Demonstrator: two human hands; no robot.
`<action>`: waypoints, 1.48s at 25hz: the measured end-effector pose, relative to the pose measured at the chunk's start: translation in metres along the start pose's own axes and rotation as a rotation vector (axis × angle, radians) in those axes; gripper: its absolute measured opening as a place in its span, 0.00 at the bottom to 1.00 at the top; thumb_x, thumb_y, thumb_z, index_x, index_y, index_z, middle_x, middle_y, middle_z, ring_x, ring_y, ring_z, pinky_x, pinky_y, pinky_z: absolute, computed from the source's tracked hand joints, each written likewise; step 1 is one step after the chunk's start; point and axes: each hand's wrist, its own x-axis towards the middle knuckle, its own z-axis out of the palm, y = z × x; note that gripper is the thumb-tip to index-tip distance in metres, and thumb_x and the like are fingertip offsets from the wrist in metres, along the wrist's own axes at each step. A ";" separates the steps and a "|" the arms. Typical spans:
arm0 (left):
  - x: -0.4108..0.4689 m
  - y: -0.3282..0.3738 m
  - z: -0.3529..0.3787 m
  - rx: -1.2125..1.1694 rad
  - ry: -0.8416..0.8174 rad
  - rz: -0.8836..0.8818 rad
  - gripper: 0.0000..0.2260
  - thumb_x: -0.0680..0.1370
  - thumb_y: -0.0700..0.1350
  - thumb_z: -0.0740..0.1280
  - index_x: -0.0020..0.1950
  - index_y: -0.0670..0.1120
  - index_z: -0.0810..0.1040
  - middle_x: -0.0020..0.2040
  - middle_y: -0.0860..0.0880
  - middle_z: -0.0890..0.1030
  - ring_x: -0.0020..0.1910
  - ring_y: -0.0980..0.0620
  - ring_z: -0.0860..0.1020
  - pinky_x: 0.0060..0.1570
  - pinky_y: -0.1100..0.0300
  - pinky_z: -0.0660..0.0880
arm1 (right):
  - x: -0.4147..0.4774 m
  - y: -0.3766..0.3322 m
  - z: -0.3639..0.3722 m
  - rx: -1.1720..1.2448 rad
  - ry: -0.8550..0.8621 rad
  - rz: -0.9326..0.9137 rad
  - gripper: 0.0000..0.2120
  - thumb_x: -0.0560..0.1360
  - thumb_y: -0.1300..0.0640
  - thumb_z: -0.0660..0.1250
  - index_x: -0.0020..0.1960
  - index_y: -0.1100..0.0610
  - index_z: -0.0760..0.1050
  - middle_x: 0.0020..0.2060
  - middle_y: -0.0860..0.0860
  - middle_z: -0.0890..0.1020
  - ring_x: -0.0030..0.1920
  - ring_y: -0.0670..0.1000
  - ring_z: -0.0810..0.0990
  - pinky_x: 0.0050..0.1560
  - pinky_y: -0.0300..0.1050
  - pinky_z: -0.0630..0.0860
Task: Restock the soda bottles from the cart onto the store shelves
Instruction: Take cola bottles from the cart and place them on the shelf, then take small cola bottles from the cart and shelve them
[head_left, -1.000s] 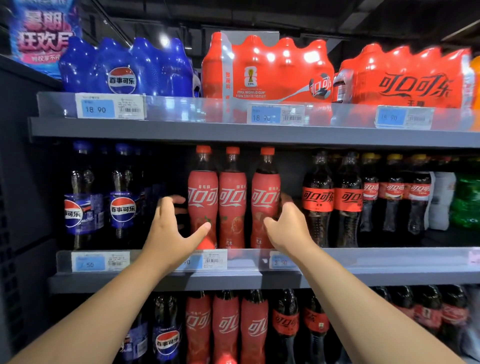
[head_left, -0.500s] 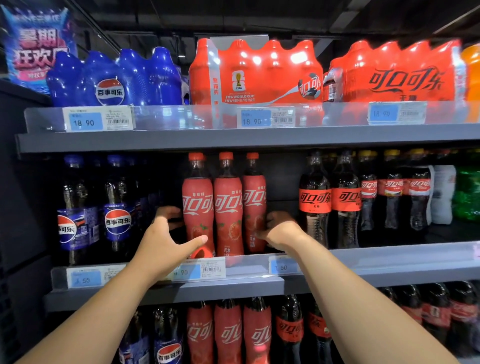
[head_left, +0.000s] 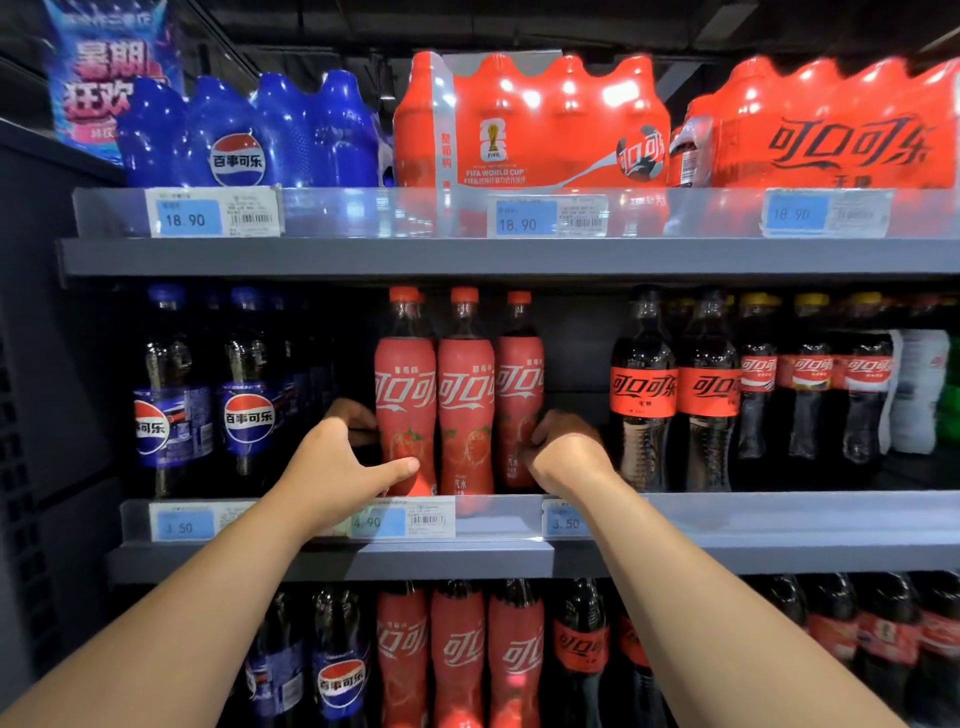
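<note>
Presses three red bottles deeper onto the middle shelf (head_left: 727, 519) than a second ago, with the right red bottle (head_left: 519, 384) now farthest back and the other two nearer the front rail. Clasps the left red bottle (head_left: 405, 395) with the left hand (head_left: 332, 467): thumb laid across its near face low down, fingers curled round its far left side. Wraps the right hand (head_left: 563, 452) against the lower right side of the right red bottle, fingers bent in on it, knuckles facing the camera. Holds all three upright, orange caps up, with the middle red bottle (head_left: 465, 395) pressed shoulder to shoulder between its neighbours. Stands them just behind the clear rail, above the 4.90 price tag (head_left: 402, 521).

Shows blue-labelled Pepsi bottles (head_left: 248, 415) to the left on the same shelf, near the left hand. Shows dark cola bottles (head_left: 644, 395) with red labels to the right, past a gap beside the right hand. Carries a blue multipack (head_left: 244, 135) and a red multipack (head_left: 530, 119) on the shelf above. Shows more red bottles (head_left: 457, 654) in a row on the shelf below, between both forearms.
</note>
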 end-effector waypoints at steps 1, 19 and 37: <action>0.000 0.000 0.000 -0.003 -0.006 -0.002 0.25 0.63 0.55 0.83 0.52 0.55 0.73 0.49 0.57 0.83 0.50 0.60 0.80 0.47 0.61 0.76 | 0.000 -0.001 0.000 0.018 -0.002 0.021 0.23 0.74 0.55 0.73 0.66 0.58 0.74 0.60 0.57 0.82 0.59 0.59 0.82 0.50 0.42 0.75; -0.008 0.011 -0.001 0.010 0.021 -0.013 0.23 0.64 0.51 0.83 0.51 0.53 0.74 0.47 0.56 0.83 0.45 0.67 0.80 0.43 0.67 0.73 | -0.018 0.006 -0.008 0.314 0.116 -0.267 0.10 0.72 0.63 0.73 0.46 0.49 0.85 0.43 0.44 0.83 0.38 0.42 0.78 0.34 0.21 0.67; -0.239 -0.035 -0.047 0.025 0.311 0.208 0.08 0.79 0.42 0.67 0.56 0.46 0.71 0.53 0.42 0.78 0.52 0.44 0.79 0.55 0.52 0.76 | -0.128 0.061 0.021 0.458 0.271 -1.017 0.10 0.75 0.63 0.70 0.56 0.54 0.82 0.55 0.55 0.83 0.56 0.55 0.82 0.57 0.64 0.78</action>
